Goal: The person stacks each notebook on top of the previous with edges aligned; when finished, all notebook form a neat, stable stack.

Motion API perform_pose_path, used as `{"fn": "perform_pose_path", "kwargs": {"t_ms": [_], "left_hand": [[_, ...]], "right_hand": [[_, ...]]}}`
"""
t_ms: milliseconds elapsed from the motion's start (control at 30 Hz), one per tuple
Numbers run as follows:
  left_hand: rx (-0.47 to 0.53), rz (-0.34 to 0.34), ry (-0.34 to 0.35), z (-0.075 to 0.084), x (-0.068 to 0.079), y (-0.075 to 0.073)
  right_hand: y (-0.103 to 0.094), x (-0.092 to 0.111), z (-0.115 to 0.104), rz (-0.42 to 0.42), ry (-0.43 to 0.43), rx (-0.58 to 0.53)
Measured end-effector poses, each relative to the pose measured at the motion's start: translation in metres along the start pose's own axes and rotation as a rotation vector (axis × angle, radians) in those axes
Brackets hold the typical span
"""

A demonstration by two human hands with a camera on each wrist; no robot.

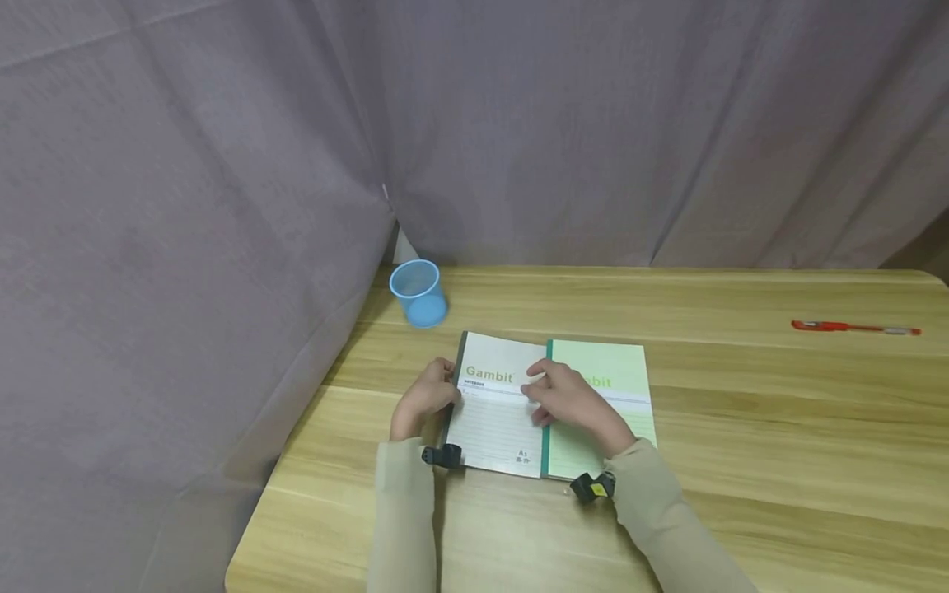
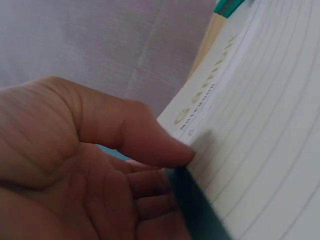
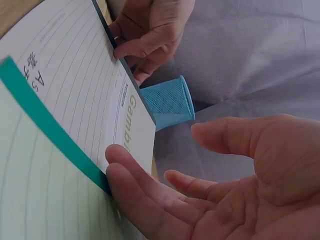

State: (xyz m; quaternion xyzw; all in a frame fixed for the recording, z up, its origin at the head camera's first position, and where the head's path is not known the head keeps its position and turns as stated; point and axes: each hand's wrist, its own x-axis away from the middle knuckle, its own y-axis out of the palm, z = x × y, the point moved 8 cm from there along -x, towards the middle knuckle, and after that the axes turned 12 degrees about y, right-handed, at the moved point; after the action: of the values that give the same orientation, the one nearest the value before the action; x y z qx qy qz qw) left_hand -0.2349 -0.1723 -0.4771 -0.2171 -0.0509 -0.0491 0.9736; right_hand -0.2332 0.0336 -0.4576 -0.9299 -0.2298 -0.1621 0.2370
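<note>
A white notebook [image 1: 493, 420] with a dark spine and "Gambit" on its cover lies on the table. Along its left side, my left hand [image 1: 427, 399] pinches the spine edge, thumb on the cover and fingers at the spine's outer side, as the left wrist view shows. A light green notebook [image 1: 621, 428] with a green spine [image 3: 52, 130] lies against the white one's right edge. Over the seam between the two is my right hand [image 1: 571, 401], fingers extended and nothing held. In the right wrist view its fingertips are by the green spine; whether they touch is unclear.
A blue mesh pen cup [image 1: 420, 295] stands at the table's back left, beyond the notebooks. Far to the right lies a red pen [image 1: 853, 327]. Grey cloth [image 1: 519, 140] hangs along the back and left sides of the wooden table [image 1: 786, 461].
</note>
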Motion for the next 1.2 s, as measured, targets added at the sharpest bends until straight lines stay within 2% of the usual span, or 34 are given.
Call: {"fn": "perform_pose_path", "kwargs": {"t_ms": [300,400,600,833,967,1200], "left_hand": [[0.093,0.072,-0.005,-0.002,0.001,-0.009],[0.102,0.083,-0.003,-0.002,0.003,-0.013],[0.087,0.107,-0.018,-0.003,0.006,-0.022],[0.115,0.072,0.007,0.004,0.007,-0.023],[0.117,0.063,0.040,0.011,0.008,-0.024],[0.280,0.033,0.091,0.024,0.010,-0.024]], "right_hand": [[-0.012,0.000,0.004,0.049,-0.003,-0.013],[-0.016,0.000,0.004,0.079,-0.012,-0.006],[-0.016,0.001,0.003,0.086,-0.020,0.002],[-0.011,-0.002,0.006,0.097,0.005,0.028],[-0.009,-0.003,0.004,0.087,-0.023,0.052],[-0.005,-0.006,0.003,0.078,-0.047,0.042]]}}
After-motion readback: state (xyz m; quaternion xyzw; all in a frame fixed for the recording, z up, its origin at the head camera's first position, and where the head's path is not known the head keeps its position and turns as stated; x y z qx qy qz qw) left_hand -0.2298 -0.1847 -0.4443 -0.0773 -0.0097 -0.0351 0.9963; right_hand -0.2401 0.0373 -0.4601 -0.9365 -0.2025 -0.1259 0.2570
